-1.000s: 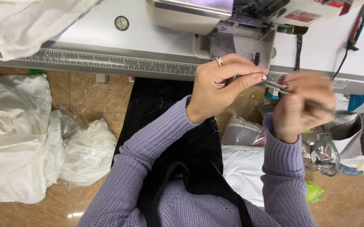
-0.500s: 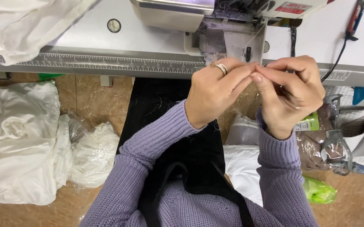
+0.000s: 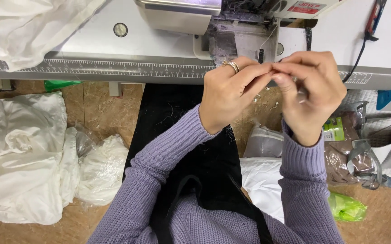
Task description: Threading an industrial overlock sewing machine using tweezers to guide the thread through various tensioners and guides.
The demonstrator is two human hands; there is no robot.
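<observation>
Fingertips of both hands meet just in front of the sewing machine point(image 3: 245, 27), pinched together on something too small to make out, perhaps a thread. The left hand point(image 3: 229, 92) wears one ring point(image 3: 232, 66); its thumb and forefinger are closed against those of the right hand point(image 3: 313, 90), whose other fingers curl in loosely. Whether the right hand also holds a small tool cannot be told. Both hands hover above the near edge of the grey table point(image 3: 91, 63), which carries a printed ruler strip along its front. One white cloth point(image 3: 28, 22) lies on the table at far left. Below, on the floor point(image 3: 19, 232), sits a heap of white fabric point(image 3: 23, 158), partly in clear plastic bags. To the right a see-through bag point(image 3: 353, 149) holds brownish cloth, and one green bag point(image 3: 347, 207) lies beside a white sheet point(image 3: 261, 180). Black fabric point(image 3: 191, 153) hangs from the table over the person's lap between two purple sleeves point(image 3: 159, 176).
</observation>
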